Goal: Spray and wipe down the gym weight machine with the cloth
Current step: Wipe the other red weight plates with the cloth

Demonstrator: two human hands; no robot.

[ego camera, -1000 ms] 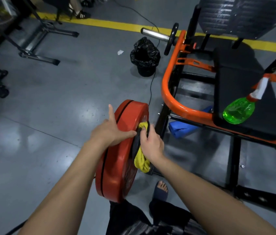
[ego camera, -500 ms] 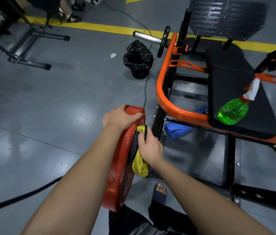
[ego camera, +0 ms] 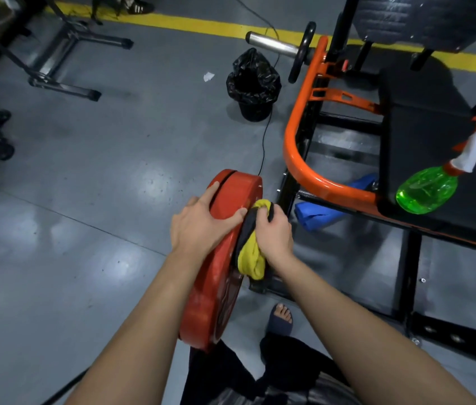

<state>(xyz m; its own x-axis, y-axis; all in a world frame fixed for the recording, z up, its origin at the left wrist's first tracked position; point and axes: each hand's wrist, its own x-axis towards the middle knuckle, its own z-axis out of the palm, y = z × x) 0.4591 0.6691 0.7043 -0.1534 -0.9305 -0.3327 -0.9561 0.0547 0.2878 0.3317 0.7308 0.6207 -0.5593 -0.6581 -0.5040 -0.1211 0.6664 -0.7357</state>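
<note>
A red weight plate (ego camera: pixel 216 287) stands on edge in the middle of the head view, loaded on the orange and black weight machine (ego camera: pixel 298 147). My left hand (ego camera: pixel 201 226) grips the plate's top rim, fingers spread over it. My right hand (ego camera: pixel 274 232) holds a bunched yellow and dark cloth (ego camera: pixel 252 261) and presses it against the plate's right face. A green spray bottle (ego camera: pixel 426 190) with a white and orange nozzle lies on the machine's black seat pad (ego camera: pixel 435 127), well to the right of both hands.
A black-bagged bin (ego camera: pixel 252 83) stands on the grey floor beyond the plate, with a thin cable running past it. A blue roll (ego camera: pixel 324 211) lies under the frame. My sandalled foot (ego camera: pixel 280 317) is below the plate. Other equipment legs (ego camera: pixel 61 62) stand at the far left.
My left hand has slid back along the rim toward me and now clasps it with spread fingers. My right hand has shifted the cloth a little on the plate's face. The view has tilted slightly.
</note>
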